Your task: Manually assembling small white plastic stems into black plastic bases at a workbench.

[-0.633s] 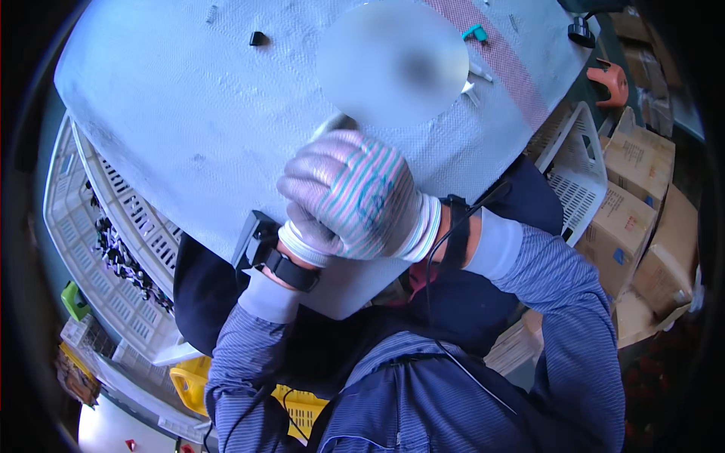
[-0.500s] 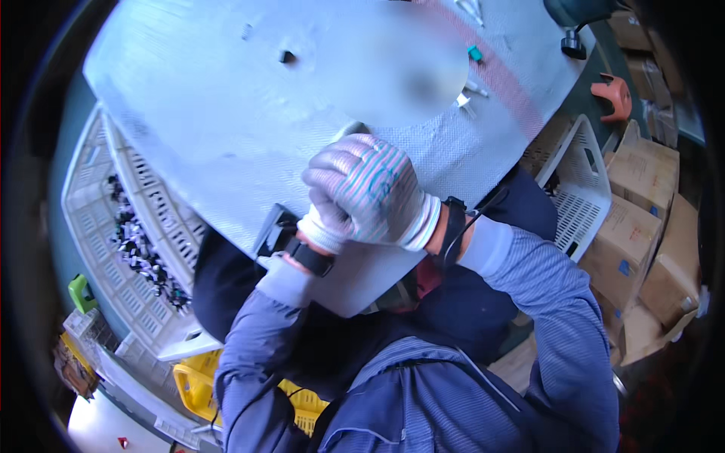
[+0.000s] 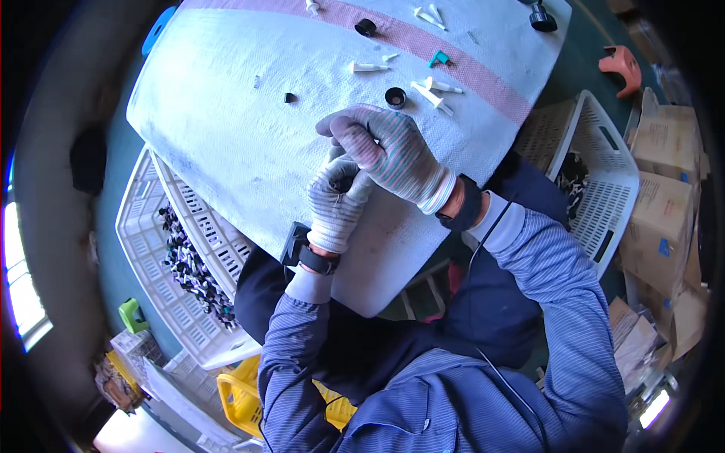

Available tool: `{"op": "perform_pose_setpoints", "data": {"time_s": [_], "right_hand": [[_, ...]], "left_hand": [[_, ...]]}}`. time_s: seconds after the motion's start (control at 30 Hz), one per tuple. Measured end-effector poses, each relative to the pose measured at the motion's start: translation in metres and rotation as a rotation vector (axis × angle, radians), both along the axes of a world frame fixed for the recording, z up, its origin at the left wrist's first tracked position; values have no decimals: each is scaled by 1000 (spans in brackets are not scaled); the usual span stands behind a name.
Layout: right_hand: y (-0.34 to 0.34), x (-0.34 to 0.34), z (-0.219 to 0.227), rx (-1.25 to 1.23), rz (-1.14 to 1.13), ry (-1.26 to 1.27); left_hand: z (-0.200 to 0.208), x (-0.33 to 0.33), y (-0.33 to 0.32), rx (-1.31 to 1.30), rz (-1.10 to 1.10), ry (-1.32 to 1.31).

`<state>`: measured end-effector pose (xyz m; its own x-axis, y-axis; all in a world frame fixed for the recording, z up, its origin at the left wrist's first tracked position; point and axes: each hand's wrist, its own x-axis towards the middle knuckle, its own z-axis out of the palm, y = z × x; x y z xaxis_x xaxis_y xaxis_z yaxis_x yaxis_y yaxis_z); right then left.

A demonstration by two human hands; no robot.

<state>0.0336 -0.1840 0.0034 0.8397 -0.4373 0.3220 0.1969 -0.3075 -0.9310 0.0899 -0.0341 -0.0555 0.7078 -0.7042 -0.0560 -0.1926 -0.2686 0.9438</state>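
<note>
We had both gloved hands together over the near-centre of the desk (image 3: pixel 226 128), which was covered in white cloth with a pink stripe along its far edge. Our left hand (image 3: pixel 336 204) was curled into a fist-like grip around a small dark part (image 3: pixel 343 183), only partly visible between the fingers. Our right hand (image 3: pixel 389 151) lay over the top of the left, fingers bent down onto the same part; we could not tell whether that grip pinched it or just pressed on it. Both wrists carried dark bands.

On the cloth beyond the hands: a black ring cap (image 3: pixel 395 97) just past the right knuckles, white plastic pins (image 3: pixel 432 90) beside it to the right, one more white pin (image 3: pixel 368 67) further left, a teal clip (image 3: pixel 439 58) on the stripe, another black cap (image 3: pixel 365 27) at the far edge, a black knob (image 3: pixel 542 18) at the far right corner. A tiny black piece (image 3: pixel 291 97) sat alone to the left of the hands, well apart from the rest.

Left of the desk, a white crate (image 3: pixel 143 249) held a pile of small black and white parts (image 3: pixel 192 268). Right of the desk, a white basket (image 3: pixel 612 174) with more dark parts, cardboard boxes (image 3: pixel 668 189) past it, and an orange object (image 3: pixel 621 66) on the floor far right
</note>
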Motion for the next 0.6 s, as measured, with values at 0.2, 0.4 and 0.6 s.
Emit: {"op": "perform_pose_setpoints", "data": {"time_s": [0.2, 0.4, 0.6], "right_hand": [[-2, -1, -12, -32, -21, 3], [-1, 2, -15, -65, -70, -29], [-3, 0, -19, -96, -60, -16]], "left_hand": [[0, -5, -2, -94, 50, 63], [1, 2, -2, 45, 21, 60], [1, 5, -11, -149, 14, -132]]}}
